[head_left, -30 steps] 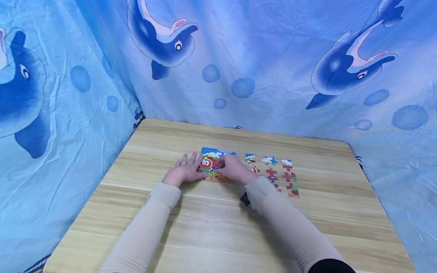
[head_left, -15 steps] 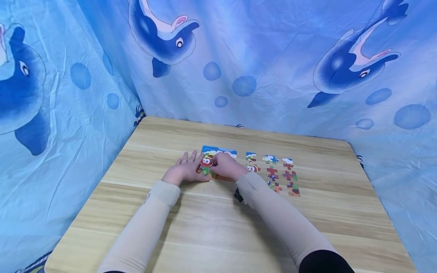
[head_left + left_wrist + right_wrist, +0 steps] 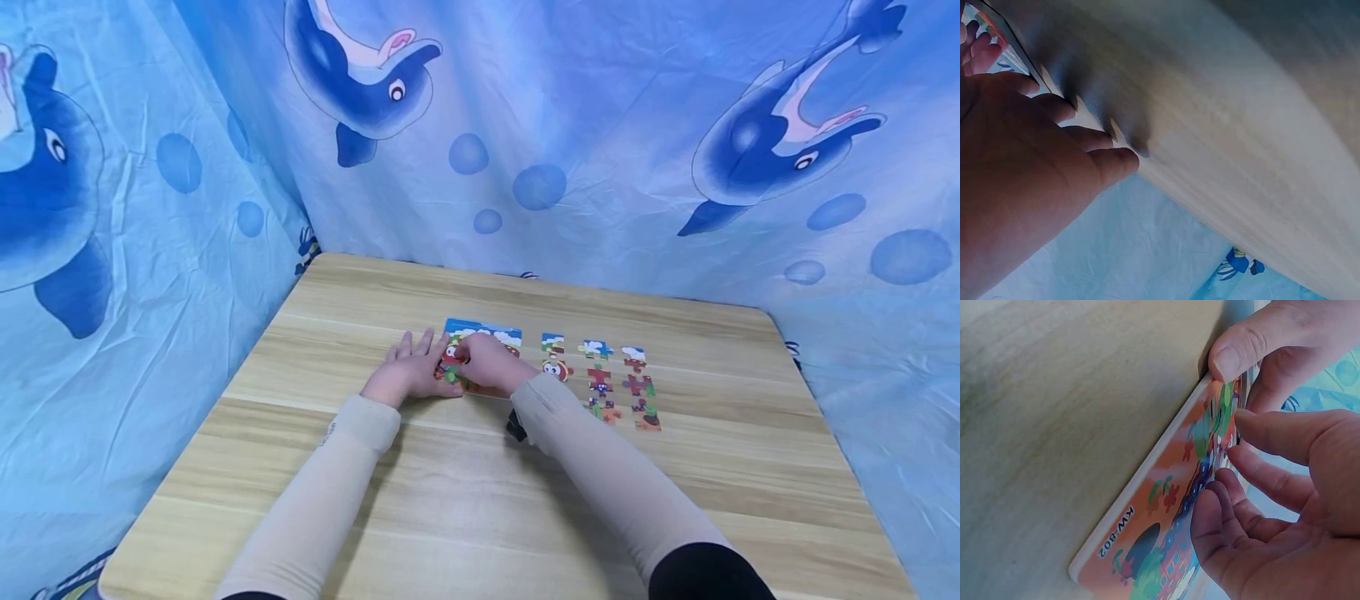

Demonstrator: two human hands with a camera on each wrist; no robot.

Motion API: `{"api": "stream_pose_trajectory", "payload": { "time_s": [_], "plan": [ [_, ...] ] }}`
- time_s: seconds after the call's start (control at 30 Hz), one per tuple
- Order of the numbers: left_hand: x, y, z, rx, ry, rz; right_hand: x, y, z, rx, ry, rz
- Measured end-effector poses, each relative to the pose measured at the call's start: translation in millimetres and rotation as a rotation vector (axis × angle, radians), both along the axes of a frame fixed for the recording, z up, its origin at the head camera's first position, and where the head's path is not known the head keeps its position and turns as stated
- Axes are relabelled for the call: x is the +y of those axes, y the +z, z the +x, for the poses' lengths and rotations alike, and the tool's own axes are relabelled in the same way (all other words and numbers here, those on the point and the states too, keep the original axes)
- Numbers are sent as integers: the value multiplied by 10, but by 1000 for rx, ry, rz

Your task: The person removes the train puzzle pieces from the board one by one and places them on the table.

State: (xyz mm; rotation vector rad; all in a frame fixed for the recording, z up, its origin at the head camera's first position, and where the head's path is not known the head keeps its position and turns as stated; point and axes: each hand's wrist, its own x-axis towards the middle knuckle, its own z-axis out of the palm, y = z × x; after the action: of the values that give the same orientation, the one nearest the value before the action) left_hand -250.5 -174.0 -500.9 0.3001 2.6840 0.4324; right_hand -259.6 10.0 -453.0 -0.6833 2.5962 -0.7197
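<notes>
A colourful jigsaw board [image 3: 480,326] lies on the table, partly covered by both hands. The left hand [image 3: 412,375] steadies its left side with fingers spread; in the right wrist view the left thumb [image 3: 1229,361] presses on the board's corner. Over the board's left part, the right hand [image 3: 489,363] pinches a small puzzle piece [image 3: 1229,436] between thumb and index finger, low against the picture; most of the piece is hidden. The left wrist view shows the left fingers [image 3: 1100,147] stretched out by the table's surface.
Several loose puzzle pieces [image 3: 599,377] lie in rows on the wooden table [image 3: 450,500] right of the board, some near the right sleeve [image 3: 585,450]. A blue dolphin-print curtain [image 3: 495,125] hangs behind the table and at its sides.
The right hand has shifted left across the board, nearer to the left hand. More of the loose pieces show beside the right sleeve. The left hand has stayed at the board's left side.
</notes>
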Motion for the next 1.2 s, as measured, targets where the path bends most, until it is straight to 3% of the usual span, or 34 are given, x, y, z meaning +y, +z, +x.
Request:
{"api": "stream_pose_trajectory", "payload": {
  "time_s": [0.27, 0.53, 0.73, 1.0, 1.17, 1.2],
  "plan": [
    [3, -85, 0, 44, 16, -68, 21, -54, -2, -75, -98, -148],
    [20, -88, -14, 25, 17, -75, 123, -63, -6, -102, -109, -253],
    [8, -56, -4, 17, 29, -56, 392, -22, -12, -114, -133, -331],
    [11, -71, -24, 4, 29, -33, 861, -1, 3, -170, -225, -353],
    [18, -3, 15, 0, 30, 5, 1127, 10, 78, -176, -218, -355],
    [33, 63, 56, -5, 30, 11, 1178, 17, 105, -172, -211, -347]
  ]
}}
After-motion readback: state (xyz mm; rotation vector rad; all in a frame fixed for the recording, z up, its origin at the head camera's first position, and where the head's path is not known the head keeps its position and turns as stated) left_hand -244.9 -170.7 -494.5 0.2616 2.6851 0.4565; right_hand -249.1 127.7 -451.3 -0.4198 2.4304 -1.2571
